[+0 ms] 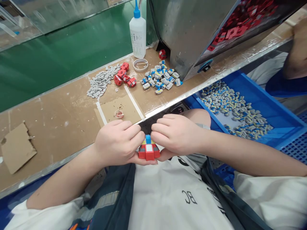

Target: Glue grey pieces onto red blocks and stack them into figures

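Head view: both hands meet just off the bench edge (72, 127), close to the body. Left hand (117, 142) and right hand (176, 134) are curled shut around one red part (149, 152); a blue piece (148, 138) sits on its top, between the fingertips. Step in hand, as judged: seating the blue piece into the red part. Next move likely calls for square downward thumb pressure while the left palm braces beneath. On the bench: grey pile (100, 81), red parts (124, 75), blue-grey pieces (160, 76), bottle (137, 30). Blue bin (283, 121) at right.

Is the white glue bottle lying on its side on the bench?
No, the white glue bottle stands upright with its blue nozzle up, behind the tape roll on the bench.
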The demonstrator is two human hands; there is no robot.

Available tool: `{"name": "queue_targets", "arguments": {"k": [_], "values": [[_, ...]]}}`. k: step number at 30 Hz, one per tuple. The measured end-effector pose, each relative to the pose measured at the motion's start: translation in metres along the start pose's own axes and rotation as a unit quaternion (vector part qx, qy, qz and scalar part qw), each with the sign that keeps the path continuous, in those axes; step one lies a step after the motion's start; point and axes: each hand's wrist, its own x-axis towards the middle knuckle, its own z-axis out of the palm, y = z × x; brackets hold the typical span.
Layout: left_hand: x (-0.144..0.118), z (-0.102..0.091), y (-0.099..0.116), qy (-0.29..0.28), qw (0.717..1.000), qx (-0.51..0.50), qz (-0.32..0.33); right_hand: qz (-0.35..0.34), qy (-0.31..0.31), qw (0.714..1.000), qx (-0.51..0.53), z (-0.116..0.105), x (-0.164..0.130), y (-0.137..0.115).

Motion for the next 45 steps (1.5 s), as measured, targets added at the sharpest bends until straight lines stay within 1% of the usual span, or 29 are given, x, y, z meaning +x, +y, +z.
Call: {"name": "queue_targets", "arguments": {"k": [4, 8, 15, 21, 27, 33, 37, 39, 41, 45], "values": [[-0.001, -0.001, -0.001, -0.003, 1.0, -0.001, -0.002, -0.001, 0.003, 1.0, 0.001, 0.002, 0.0, 0.001], [-0.002, -0.004, -0.001, -0.005, 1.0, 0.005, 0.0, -0.004, 0.027, 1.0, -0.001, 0.004, 0.001, 0.001], [-0.001, -0.009, 0.001, 0.008, 1.0, 0.028, -0.001, 0.0, 0.055, 0.998, -0.002, 0.006, 0.004, 0.002], [-0.004, -0.011, 0.001, 0.002, 0.999, 0.039, 0.001, -0.005, 0.061, 0.998, -0.004, 0.006, 0.004, 0.002], [-0.002, -0.014, 0.0, 0.007, 0.999, 0.035, 0.009, -0.006, 0.069, 0.998, 0.001, 0.004, 0.006, 0.002], [0.002, -0.023, 0.001, -0.001, 1.0, 0.03, 0.006, -0.01, 0.094, 0.995, 0.009, -0.001, 0.009, 0.001], [0.005, -0.031, 0.004, -0.009, 0.999, 0.025, 0.02, -0.02, 0.115, 0.993, 0.009, -0.006, 0.01, 0.001], [0.006, -0.032, 0.006, -0.014, 0.999, 0.011, 0.03, -0.04, 0.142, 0.989, 0.012, -0.008, 0.01, 0.001], [0.005, -0.031, 0.009, -0.003, 0.999, -0.023, 0.027, -0.057, 0.176, 0.982, 0.026, -0.01, 0.011, 0.0], [0.004, -0.027, 0.015, 0.023, 0.993, -0.112, -0.001, -0.063, 0.222, 0.967, 0.107, -0.008, 0.013, -0.002]]}}
